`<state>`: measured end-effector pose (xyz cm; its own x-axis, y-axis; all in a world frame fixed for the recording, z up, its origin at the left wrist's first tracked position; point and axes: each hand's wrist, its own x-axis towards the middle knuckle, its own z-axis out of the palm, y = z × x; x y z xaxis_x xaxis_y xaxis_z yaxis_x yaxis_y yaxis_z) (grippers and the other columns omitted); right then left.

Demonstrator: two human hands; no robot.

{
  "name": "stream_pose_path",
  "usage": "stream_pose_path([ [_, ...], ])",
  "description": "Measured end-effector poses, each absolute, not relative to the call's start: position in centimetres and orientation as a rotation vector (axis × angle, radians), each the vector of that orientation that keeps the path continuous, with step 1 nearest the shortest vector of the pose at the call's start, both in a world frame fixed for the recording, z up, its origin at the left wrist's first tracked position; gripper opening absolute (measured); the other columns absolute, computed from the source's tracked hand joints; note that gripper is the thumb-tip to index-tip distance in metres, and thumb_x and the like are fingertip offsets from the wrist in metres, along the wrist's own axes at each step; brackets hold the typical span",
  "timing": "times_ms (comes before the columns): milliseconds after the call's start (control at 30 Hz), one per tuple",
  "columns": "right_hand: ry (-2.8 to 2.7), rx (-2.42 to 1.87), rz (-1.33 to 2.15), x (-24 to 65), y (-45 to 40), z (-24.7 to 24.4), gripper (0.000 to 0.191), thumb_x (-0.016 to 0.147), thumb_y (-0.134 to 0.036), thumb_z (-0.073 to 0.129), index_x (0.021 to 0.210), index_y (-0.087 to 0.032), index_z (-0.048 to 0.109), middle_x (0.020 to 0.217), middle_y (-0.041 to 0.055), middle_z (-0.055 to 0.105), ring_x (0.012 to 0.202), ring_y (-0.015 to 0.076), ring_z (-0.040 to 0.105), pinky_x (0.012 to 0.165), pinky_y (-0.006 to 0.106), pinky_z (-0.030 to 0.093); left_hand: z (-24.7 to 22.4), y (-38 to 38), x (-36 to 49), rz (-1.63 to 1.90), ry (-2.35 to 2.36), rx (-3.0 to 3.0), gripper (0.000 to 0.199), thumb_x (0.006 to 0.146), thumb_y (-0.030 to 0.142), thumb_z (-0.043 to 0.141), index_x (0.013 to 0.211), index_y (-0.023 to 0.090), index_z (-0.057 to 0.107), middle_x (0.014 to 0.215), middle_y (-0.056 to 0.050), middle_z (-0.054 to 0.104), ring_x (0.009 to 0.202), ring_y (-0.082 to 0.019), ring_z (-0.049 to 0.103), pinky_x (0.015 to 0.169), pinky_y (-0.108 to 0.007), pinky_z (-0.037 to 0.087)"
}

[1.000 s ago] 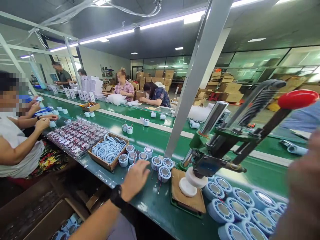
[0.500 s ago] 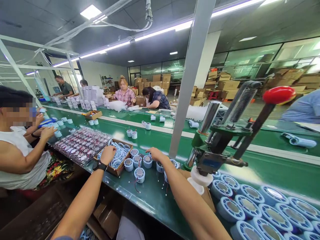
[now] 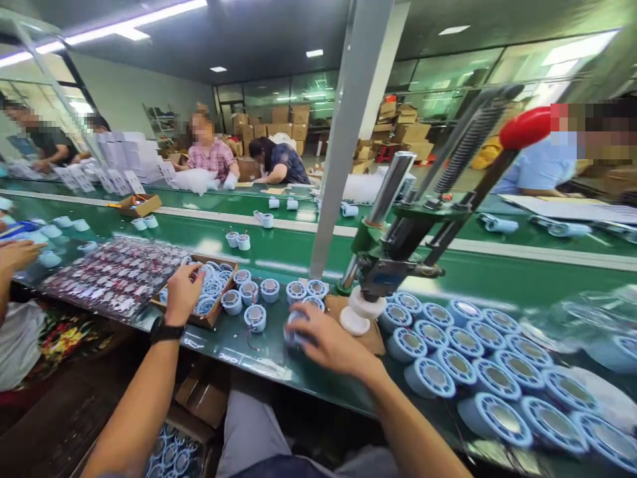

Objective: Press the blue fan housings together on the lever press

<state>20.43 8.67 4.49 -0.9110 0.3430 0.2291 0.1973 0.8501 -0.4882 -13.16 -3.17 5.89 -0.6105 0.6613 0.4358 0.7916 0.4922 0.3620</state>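
Note:
My left hand (image 3: 184, 292), a dark watch on its wrist, hovers over a cardboard box (image 3: 213, 317) of light blue rings (image 3: 212, 282). Its fingers are curled with the tips together; what they may hold is too small to make out. My right hand (image 3: 331, 335) has its fingers and thumb around a light blue round housing (image 3: 293, 326) at the bench's near side, both smeared by motion. Between the hands stand several similar housings (image 3: 255, 317) with metal discs on top and thin wires. Two more housings (image 3: 307, 288) sit just behind my right hand.
A hand press (image 3: 393, 265) with a red knob stands right of my right hand, with white round pads. Rows of housings (image 3: 458, 365) fill the right side. A sheet of small parts (image 3: 117, 275) lies left. A grey post (image 3: 333, 146) rises ahead; co-workers sit around.
My view has turned right and down. The right hand has come back toward me onto a housing; the left hand stays over the box of rings.

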Motion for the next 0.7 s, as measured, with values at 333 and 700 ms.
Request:
stream_pose_path([
  [333,-2.305,-0.837,0.777,32.8,3.8,-3.8,0.044,0.066,-0.003,0.041,0.093,-0.023,0.069,0.142,0.003,0.052,0.135,0.0264,0.043,0.112,0.054,0.039,-4.2,-2.8,9.7,-0.648,-2.197,-2.251,0.021,0.093,0.029,0.054,0.102,0.021,0.071,0.089,-0.009,0.067,0.086,-0.025,0.061,0.078,-0.038,0.052],
  [700,-1.78,-1.131,0.641,31.1,2.1,-7.4,0.052,0.084,-0.022,0.062,0.134,-0.022,0.049,0.132,0.0121,0.054,0.126,0.0246,0.054,0.106,0.042,0.049,-5.8,-2.5,9.1,-0.794,-2.034,-2.446,0.057,0.086,0.034,0.068,0.14,0.025,0.051,0.13,-0.011,0.061,0.121,-0.032,0.052,0.102,-0.05,0.044],
])
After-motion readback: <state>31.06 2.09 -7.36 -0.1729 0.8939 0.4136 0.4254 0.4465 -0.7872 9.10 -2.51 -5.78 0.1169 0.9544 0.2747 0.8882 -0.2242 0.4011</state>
